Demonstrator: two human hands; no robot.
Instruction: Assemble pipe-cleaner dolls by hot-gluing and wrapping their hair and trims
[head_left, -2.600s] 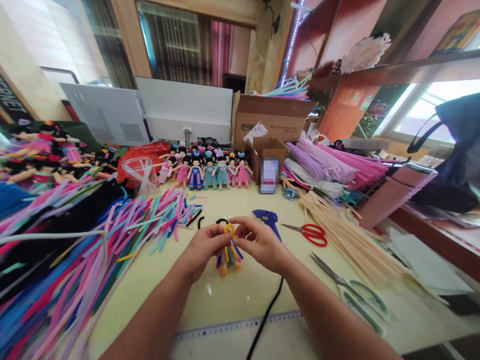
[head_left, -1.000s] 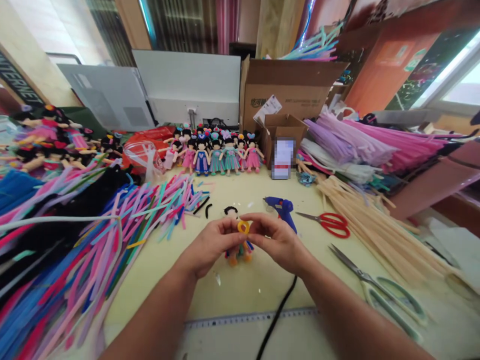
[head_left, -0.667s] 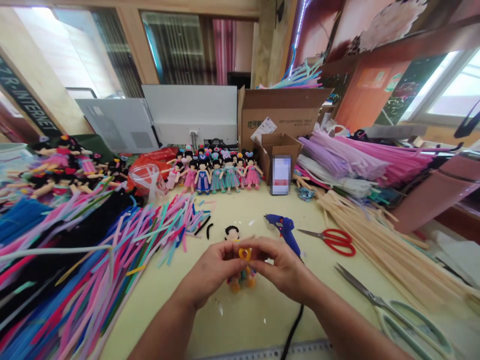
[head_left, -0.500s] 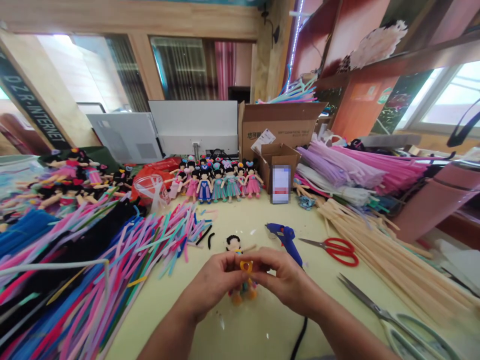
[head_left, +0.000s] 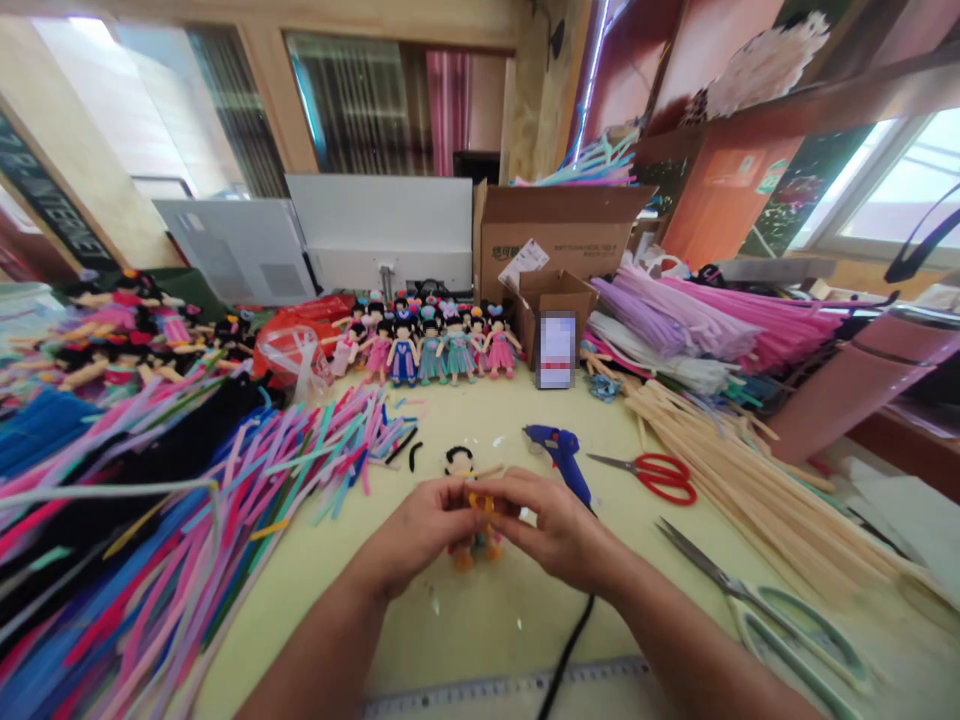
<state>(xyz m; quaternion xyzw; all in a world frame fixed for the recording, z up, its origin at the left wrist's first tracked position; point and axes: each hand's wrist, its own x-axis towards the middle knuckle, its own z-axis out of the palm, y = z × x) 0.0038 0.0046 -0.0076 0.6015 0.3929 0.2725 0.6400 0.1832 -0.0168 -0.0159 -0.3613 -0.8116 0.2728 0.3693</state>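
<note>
A small yellow pipe-cleaner piece (head_left: 481, 502), bent into a loop, is pinched between my fingertips. My left hand (head_left: 420, 525) closes its thumb and forefinger on the left side of it. From the other side, my right hand (head_left: 555, 525) grips it the same way. Beneath and just beyond my hands lies a small doll (head_left: 459, 461) with black hair; its orange feet (head_left: 476, 556) show below my fingers, while its middle is mostly hidden. A blue glue gun (head_left: 564, 458) rests on the table beyond my right hand.
Red-handled scissors (head_left: 664, 477) and larger pale-green scissors (head_left: 757, 600) lie at right, near beige strips (head_left: 735, 480). Coloured pipe cleaners (head_left: 225, 500) cover the left side. Finished dolls (head_left: 431, 350), a phone (head_left: 556, 350) and cardboard boxes (head_left: 562, 235) stand behind. A ruler (head_left: 510, 690) crosses the front.
The view has tilted down, so the scene sits higher and the ruler has come into sight. Both hands still hold the yellow loop, with the fingers slightly shifted around it.
</note>
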